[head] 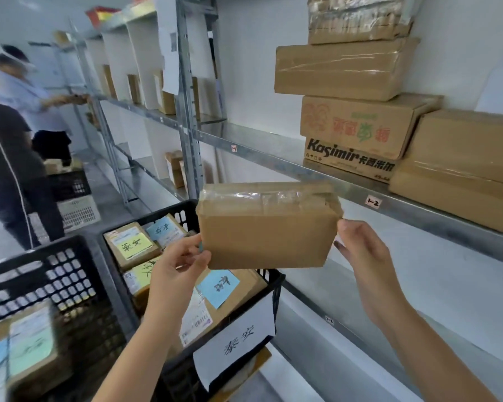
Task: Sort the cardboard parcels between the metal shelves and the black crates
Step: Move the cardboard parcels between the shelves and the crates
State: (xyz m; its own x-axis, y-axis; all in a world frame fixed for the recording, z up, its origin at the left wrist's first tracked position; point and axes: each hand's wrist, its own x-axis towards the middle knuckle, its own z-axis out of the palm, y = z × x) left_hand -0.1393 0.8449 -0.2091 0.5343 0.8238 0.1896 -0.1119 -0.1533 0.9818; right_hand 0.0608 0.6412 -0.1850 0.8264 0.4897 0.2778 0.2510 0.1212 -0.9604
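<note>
— Where's the parcel [269,227]?
— Up in the air, level, tape across the top. In front of the metal shelf [273,158] edge, above the black crate [183,214].
— Held how?
— By both ends. At the lower left corner, the left hand [177,265], thumb and fingers pinching the cardboard. At the right end, the right hand [363,256], thumb up near the top edge, fingers curled in below it. Cannot tell how far round the back.
— In the crate below?
— More parcels [249,287] lying flat, with yellow and blue notes [134,245] stuck on top. On the near wall, a white paper sheet [238,335] with handwriting.
— And on the shelf?
— A stack of cardboard boxes [357,126] to the right, apart from the held one.
— Further left?
— A second crate [41,268], black too, just beside the first, a labelled box inside. Beyond, two people [12,146] at the far shelves, blurred.
</note>
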